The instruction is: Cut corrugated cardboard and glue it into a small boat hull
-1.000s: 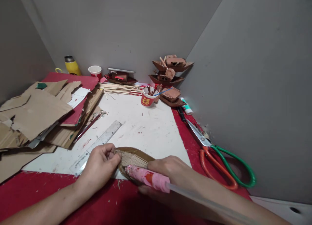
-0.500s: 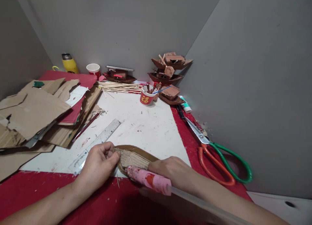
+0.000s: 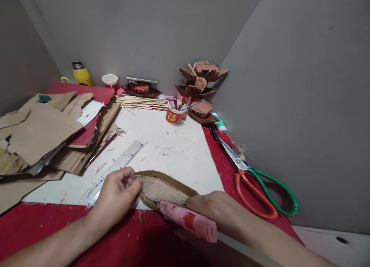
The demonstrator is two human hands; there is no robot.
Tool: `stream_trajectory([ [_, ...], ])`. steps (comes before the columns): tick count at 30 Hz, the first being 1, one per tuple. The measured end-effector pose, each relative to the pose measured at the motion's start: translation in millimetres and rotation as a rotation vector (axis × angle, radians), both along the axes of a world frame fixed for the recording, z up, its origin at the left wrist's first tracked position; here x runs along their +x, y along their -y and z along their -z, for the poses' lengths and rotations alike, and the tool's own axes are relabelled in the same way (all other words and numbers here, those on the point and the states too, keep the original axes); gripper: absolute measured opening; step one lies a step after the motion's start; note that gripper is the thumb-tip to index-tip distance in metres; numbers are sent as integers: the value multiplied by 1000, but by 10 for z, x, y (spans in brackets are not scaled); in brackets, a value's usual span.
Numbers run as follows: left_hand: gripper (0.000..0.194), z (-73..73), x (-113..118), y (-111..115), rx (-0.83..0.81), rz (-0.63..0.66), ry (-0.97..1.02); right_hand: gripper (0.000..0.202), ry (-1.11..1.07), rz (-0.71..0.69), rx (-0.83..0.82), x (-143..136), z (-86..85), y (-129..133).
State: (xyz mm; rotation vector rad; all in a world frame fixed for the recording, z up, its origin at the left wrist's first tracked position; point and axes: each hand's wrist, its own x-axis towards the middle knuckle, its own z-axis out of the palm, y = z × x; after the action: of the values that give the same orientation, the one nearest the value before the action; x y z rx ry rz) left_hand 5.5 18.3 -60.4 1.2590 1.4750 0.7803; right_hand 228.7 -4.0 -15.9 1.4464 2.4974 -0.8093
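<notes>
A boat-shaped cardboard piece with a ridged inner floor lies low in the middle, over the front edge of the white sheet. My left hand pinches its left tip between thumb and fingers. Against its near side is a pink tool, stained red, with a pale stick running from it to the lower right. My right hand is at the right part of the boat piece, just behind the pink tool; its fingertips are hidden, so its grip does not show.
Cardboard scraps are piled at the left beside a clear ruler. Large scissors lie open at the right. Behind stand a red-and-white cup, wooden sticks, brown model boats and a yellow bottle.
My right hand and the pink tool have shifted right and slightly down along the boat piece, showing more of its ridged floor. My left hand has barely moved.
</notes>
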Motion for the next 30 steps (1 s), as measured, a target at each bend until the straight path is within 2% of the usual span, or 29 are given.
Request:
stream_trajectory([
  [4, 33, -14, -5, -8, 29, 2, -25, 37, -78, 49, 23, 141, 124, 73],
  [7, 32, -27, -13, -23, 62, -3, -39, 43, -113, 105, -7, 193, 137, 119],
  [11, 33, -29, -32, -38, 84, -10, -42, 42, -142, 135, -66, 183, 50, 128],
  [18, 34, -50, -64, -10, 133, 0, -65, 33, -151, 94, -88, 135, -123, 41],
  [26, 34, -91, -97, -27, 166, 10, -81, 32, -169, 180, -83, 152, -214, 128],
  [30, 33, -126, -167, -50, 202, -11, -97, 27, -221, 206, -43, 260, -282, 158],
])
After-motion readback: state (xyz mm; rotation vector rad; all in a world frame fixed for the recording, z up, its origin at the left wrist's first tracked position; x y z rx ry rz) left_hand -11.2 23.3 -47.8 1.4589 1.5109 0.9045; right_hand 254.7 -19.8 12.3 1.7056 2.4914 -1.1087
